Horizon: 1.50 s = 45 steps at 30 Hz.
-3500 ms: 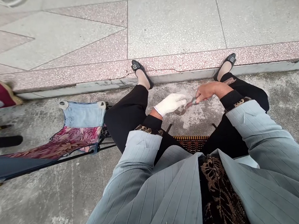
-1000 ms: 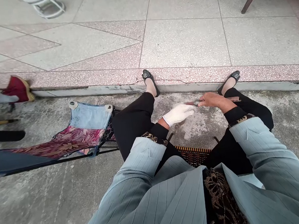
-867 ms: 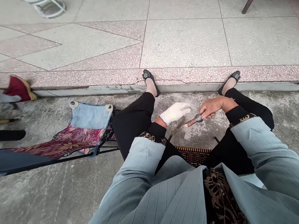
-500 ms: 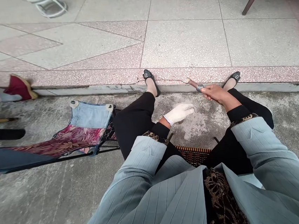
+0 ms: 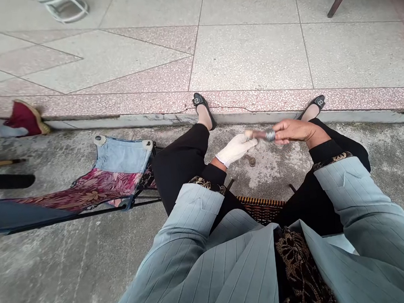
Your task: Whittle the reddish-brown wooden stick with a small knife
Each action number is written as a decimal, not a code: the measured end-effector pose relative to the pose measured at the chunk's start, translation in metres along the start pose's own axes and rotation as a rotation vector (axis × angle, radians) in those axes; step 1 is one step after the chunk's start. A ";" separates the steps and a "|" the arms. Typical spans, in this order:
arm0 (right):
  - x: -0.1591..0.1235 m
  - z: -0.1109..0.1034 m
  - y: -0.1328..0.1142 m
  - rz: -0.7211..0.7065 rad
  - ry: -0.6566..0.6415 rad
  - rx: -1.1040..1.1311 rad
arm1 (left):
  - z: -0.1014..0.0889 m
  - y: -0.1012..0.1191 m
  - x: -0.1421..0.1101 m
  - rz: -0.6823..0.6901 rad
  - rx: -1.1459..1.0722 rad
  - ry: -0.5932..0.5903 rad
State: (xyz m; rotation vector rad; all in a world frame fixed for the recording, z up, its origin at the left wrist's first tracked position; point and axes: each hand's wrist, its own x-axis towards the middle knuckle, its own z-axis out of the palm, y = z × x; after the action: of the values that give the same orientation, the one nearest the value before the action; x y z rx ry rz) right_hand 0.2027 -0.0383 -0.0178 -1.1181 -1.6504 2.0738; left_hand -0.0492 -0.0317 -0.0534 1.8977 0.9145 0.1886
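My left hand, in a white knit glove, is closed around a small metal piece with a round end. That end pokes out below the fingers; the rest is hidden in the glove. My bare right hand grips a brown rod with a pale tip and a coil of silvery wire wound round it. The rod lies nearly level, slightly blurred, and its tip overlaps the gloved fingertips. I cannot tell whether they touch.
Between my knees is a woven seat edge. A folding chair of denim and flowered cloth stands at left, near another person's red shoe. A low tiled step runs ahead, with a white stool beyond.
The rod in my right hand has swung from a raised tilt over the step edge down and left to the gloved hand. The round metal end has come into view below the glove.
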 end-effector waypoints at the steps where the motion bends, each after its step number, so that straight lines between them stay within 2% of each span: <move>1: 0.001 -0.002 0.001 -0.057 0.150 0.063 | 0.001 0.001 0.000 -0.004 -0.002 0.001; 3: 0.005 -0.004 0.006 -0.102 0.410 0.121 | 0.002 0.002 0.002 -0.022 0.032 -0.007; 5: 0.012 -0.004 0.010 -0.043 0.580 0.064 | 0.003 0.003 0.004 -0.045 0.087 -0.016; 7: 0.018 -0.003 0.012 0.099 0.668 -0.131 | 0.005 0.004 0.005 -0.052 0.125 -0.024; 9: 0.022 -0.003 0.013 0.255 0.657 -0.391 | 0.005 0.006 0.004 -0.045 0.135 -0.038; 11: 0.023 -0.002 0.013 0.391 0.532 -0.606 | 0.003 0.007 0.002 -0.038 0.137 -0.049; 12: 0.023 -0.002 0.013 0.441 0.425 -0.664 | 0.000 0.007 0.001 -0.030 0.133 -0.059; 14: 0.020 -0.001 0.013 0.491 0.096 -0.648 | -0.005 0.007 -0.001 0.002 0.108 -0.090; 16: 0.016 0.002 0.011 0.447 -0.266 -0.493 | -0.008 0.006 -0.002 0.040 0.071 -0.118; 17: 0.013 0.003 0.009 0.390 -0.396 -0.393 | -0.008 0.005 -0.002 0.061 0.039 -0.122; 18: 0.010 0.005 0.007 0.322 -0.468 -0.300 | -0.008 0.004 -0.001 0.081 0.001 -0.118; 19: 0.007 0.006 0.004 0.248 -0.475 -0.225 | -0.006 0.004 0.000 0.089 -0.034 -0.105; 21: 0.002 0.006 0.000 0.100 -0.321 -0.105 | -0.001 0.003 0.002 0.084 -0.088 -0.078; 23: 0.000 0.003 -0.001 -0.014 -0.027 0.002 | 0.003 0.004 0.004 0.053 -0.090 -0.062; 25: 0.001 -0.001 0.001 -0.057 0.263 0.058 | 0.005 0.006 0.004 0.034 -0.057 -0.055; 28: 0.008 -0.009 0.006 0.036 0.507 -0.090 | 0.004 0.008 0.003 0.043 -0.005 -0.062; 30: 0.013 -0.012 0.008 0.177 0.633 -0.387 | 0.002 0.009 0.002 0.080 0.042 -0.083; 32: 0.017 -0.013 0.008 0.335 0.667 -0.711 | 0.000 0.009 0.002 0.125 0.101 -0.087; 34: 0.020 -0.009 0.009 0.469 0.536 -0.895 | -0.004 0.008 0.001 0.139 0.146 -0.069; 35: 0.021 -0.005 0.009 0.516 0.394 -0.894 | -0.006 0.007 0.000 0.131 0.147 -0.049; 37: 0.021 0.004 0.009 0.530 0.008 -0.741 | -0.009 0.005 0.000 0.119 0.122 -0.014; 39: 0.019 0.013 0.007 0.427 -0.343 -0.480 | -0.009 0.004 0.000 0.113 0.085 0.017; 40: 0.018 0.016 0.006 0.337 -0.442 -0.354 | -0.009 0.004 0.001 0.112 0.058 0.020; 41: 0.016 0.017 0.004 0.241 -0.463 -0.251 | -0.008 0.004 0.003 0.106 0.019 0.026; 42: 0.013 0.016 0.002 0.152 -0.404 -0.173 | -0.006 0.004 0.004 0.092 -0.026 0.038; 45: 0.005 0.007 -0.001 -0.003 0.018 -0.007 | -0.001 0.003 0.007 0.043 -0.135 0.032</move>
State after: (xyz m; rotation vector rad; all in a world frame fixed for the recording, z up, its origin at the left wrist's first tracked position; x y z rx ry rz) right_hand 0.1942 -0.0394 -0.0189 -1.1326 -1.6517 2.0514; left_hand -0.0433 -0.0270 -0.0524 1.7947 0.8609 0.3006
